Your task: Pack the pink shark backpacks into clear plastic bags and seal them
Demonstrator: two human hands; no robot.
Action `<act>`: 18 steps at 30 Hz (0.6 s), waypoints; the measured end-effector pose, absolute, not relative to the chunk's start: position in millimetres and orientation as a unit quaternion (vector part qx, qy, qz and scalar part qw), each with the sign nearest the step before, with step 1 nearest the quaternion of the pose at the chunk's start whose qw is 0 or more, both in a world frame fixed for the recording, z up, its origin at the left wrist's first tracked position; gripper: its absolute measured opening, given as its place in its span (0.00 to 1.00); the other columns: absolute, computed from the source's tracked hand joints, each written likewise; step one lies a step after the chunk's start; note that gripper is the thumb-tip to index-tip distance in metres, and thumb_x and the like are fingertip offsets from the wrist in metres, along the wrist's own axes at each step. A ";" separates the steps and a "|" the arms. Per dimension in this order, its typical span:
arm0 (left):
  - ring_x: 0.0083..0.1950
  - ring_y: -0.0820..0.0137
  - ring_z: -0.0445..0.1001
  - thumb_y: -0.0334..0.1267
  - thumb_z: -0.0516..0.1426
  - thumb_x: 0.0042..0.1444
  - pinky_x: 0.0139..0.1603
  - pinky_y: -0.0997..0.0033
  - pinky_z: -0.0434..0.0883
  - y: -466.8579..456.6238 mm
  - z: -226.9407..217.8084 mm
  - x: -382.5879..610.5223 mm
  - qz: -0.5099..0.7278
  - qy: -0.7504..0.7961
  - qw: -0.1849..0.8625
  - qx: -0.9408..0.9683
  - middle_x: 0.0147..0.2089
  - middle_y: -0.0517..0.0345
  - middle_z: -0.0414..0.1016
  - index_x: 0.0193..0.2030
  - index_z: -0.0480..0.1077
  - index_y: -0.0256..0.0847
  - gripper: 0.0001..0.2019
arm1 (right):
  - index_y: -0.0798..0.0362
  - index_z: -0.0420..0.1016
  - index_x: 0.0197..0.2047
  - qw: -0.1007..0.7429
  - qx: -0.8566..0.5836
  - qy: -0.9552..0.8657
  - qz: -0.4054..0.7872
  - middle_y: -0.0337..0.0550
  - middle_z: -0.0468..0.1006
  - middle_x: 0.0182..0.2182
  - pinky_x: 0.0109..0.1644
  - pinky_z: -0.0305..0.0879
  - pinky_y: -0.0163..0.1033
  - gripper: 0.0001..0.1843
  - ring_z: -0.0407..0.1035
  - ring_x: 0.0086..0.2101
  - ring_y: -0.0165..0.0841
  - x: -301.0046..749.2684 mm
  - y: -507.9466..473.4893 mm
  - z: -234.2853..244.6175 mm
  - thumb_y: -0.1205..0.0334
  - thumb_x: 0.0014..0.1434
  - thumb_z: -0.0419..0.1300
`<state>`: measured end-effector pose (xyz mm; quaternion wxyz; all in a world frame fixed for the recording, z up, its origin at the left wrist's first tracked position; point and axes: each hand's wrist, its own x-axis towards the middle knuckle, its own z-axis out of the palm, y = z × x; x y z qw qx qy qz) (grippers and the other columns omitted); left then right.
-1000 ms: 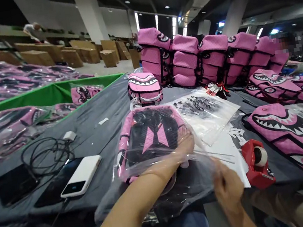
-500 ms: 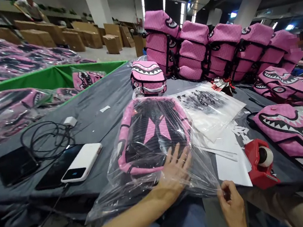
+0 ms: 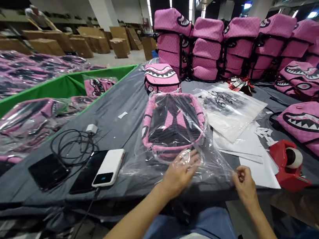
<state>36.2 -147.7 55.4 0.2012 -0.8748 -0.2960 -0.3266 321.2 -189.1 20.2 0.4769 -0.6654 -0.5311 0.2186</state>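
grey cloth covered the table [image 3: 115,98], and along its left edge a green bin [image 3: 40,92] held bagged pink packs [image 3: 28,118]. near the front edge a clear plastic bag [image 3: 213,161] enclosed a pink backpack [image 3: 174,121]. the left hand [image 3: 180,172] lay flat, fingers spread, on the bag's loose mouth just short of the backpack; the right hand [image 3: 243,181] pinched the bag's near corner beside a red tape dispenser [image 3: 287,165].

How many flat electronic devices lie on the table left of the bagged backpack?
3: a black device farthest left by the coiled cable, a black phone beside it, and a white power bank along the phone's right edge. Others could be hidden.
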 end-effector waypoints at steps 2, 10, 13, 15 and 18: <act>0.69 0.64 0.65 0.30 0.61 0.60 0.71 0.58 0.60 -184.4 49.1 8.5 -0.399 -0.327 0.282 -0.809 0.56 0.52 0.78 0.56 0.74 0.44 0.17 | 0.49 0.64 0.43 0.478 -0.666 -0.503 0.273 0.34 0.71 0.25 0.27 0.66 0.38 0.28 0.68 0.23 0.33 319.5 -192.8 10.3 0.36 0.52 0.64; 0.49 0.54 0.75 0.54 0.59 0.59 0.55 0.50 0.70 -180.0 29.5 -113.2 -0.501 -0.726 0.114 -0.457 0.43 0.46 0.76 0.39 0.72 0.41 0.17 | 0.48 0.63 0.33 0.538 -0.657 -0.488 0.205 0.31 0.65 0.23 0.25 0.60 0.35 0.24 0.62 0.20 0.29 300.3 -196.8 17.9 0.36 0.56 0.61; 0.31 0.65 0.71 0.56 0.56 0.55 0.39 0.64 0.70 -194.4 17.7 -107.7 -0.528 -0.761 -0.048 -0.373 0.28 0.60 0.71 0.31 0.67 0.43 0.17 | 0.48 0.62 0.30 0.527 -0.699 -0.476 0.087 0.31 0.62 0.22 0.28 0.58 0.36 0.24 0.59 0.22 0.28 326.9 -186.9 30.7 0.36 0.55 0.62; 0.29 0.67 0.70 0.57 0.58 0.51 0.36 0.67 0.69 -217.8 7.9 -89.1 -0.529 -0.772 -0.092 -0.341 0.27 0.62 0.70 0.31 0.66 0.44 0.17 | 0.48 0.63 0.31 0.505 -0.721 -0.467 0.078 0.31 0.63 0.23 0.30 0.60 0.36 0.24 0.60 0.23 0.29 343.3 -184.1 35.7 0.36 0.55 0.62; 0.30 0.67 0.71 0.57 0.60 0.48 0.35 0.67 0.69 -258.0 -5.0 -64.9 -0.535 -0.772 -0.146 -0.310 0.28 0.63 0.71 0.31 0.66 0.44 0.18 | 0.49 0.64 0.37 0.488 -0.725 -0.459 0.161 0.35 0.69 0.28 0.28 0.63 0.36 0.26 0.65 0.25 0.31 351.3 -189.5 35.1 0.36 0.50 0.64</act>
